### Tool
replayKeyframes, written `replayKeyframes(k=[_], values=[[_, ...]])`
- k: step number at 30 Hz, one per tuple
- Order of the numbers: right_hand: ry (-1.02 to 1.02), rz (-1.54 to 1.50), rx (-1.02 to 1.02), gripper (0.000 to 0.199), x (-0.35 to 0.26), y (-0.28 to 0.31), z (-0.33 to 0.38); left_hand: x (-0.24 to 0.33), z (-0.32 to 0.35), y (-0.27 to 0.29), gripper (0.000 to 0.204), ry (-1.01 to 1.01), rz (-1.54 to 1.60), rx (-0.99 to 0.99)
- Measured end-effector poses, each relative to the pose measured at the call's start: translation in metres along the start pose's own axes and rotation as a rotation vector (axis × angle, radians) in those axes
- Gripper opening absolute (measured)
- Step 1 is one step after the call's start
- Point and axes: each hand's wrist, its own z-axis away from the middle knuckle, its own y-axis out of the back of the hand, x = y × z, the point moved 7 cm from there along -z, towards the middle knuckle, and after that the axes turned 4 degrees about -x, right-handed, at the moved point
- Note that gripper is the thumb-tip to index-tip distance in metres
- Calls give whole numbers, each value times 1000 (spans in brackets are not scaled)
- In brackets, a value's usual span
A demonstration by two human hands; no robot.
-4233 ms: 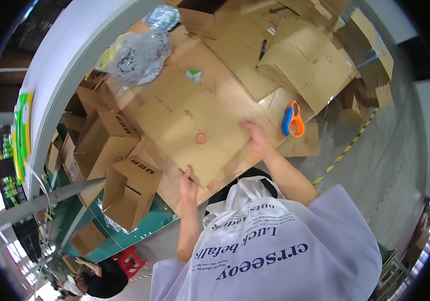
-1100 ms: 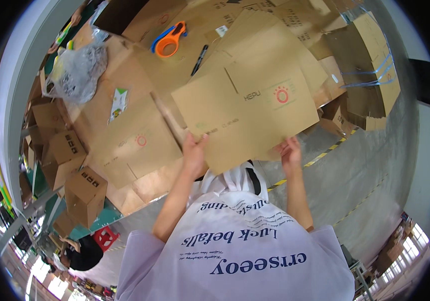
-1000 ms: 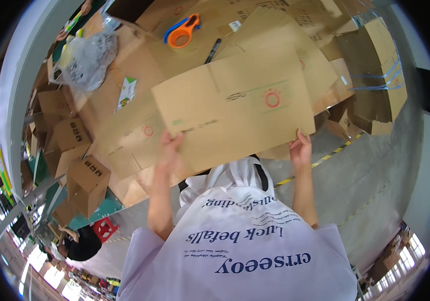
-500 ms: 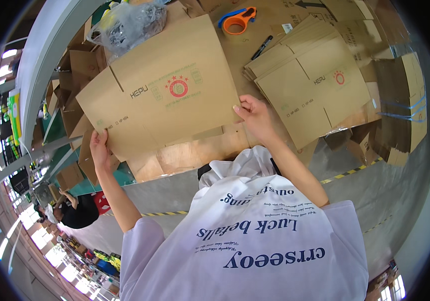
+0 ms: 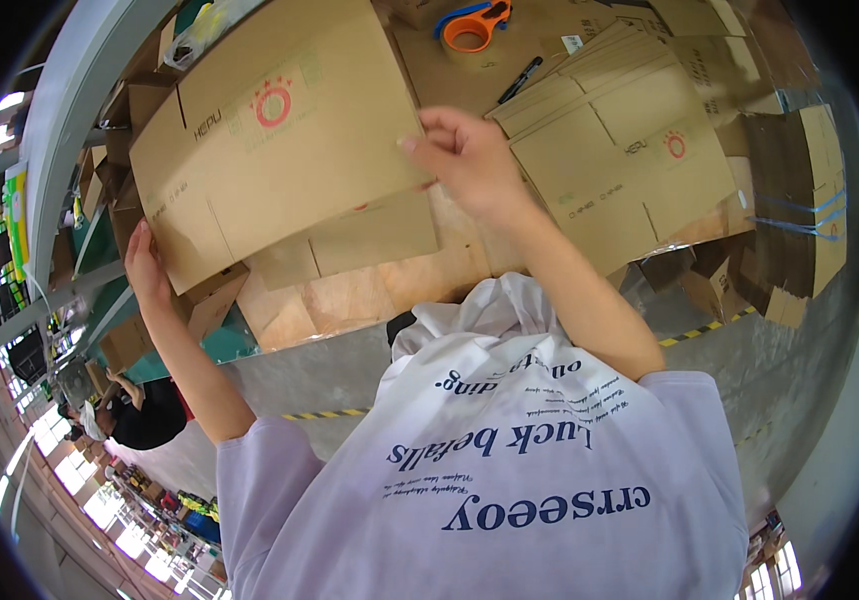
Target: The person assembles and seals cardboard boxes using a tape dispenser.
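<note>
Here, one flattened cardboard box (image 5: 279,150) — brown, with a red ring mark printed near its upper middle — held up between both hands. Left hand (image 5: 146,268): closed on the box's lower left corner, fingers wrapped round the edge, thumb side toward the viewer. Right hand (image 5: 464,160): pinching the box's right edge, fingertips (image 5: 419,128) bent over the cardboard. Under the box, between the two hands, its lower flaps hang over the table edge (image 5: 349,300). To the right of the right hand: a stack of flat boxes (image 5: 629,170) of the same kind, lying on the table, top one showing a small red mark. Just above the right hand: a black marker pen (image 5: 520,79); further up — an orange and blue tape dispenser (image 5: 472,20). Beyond the left hand, lower left: open small cartons (image 5: 129,340) and another person in dark clothing (image 5: 144,410), well apart
</note>
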Motion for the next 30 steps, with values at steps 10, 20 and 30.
replayKeyframes(k=[10,20,30], values=[[-403,639,-216,15,265,29,53,-252,59,-6,58,-222,-1241,25],[-603,136,172,11,315,52,59,-185,180,-250,46,-531,-812,-178],[-55,746,313,12,144,151,79,-231,255,-414,18,178,-213,-838]])
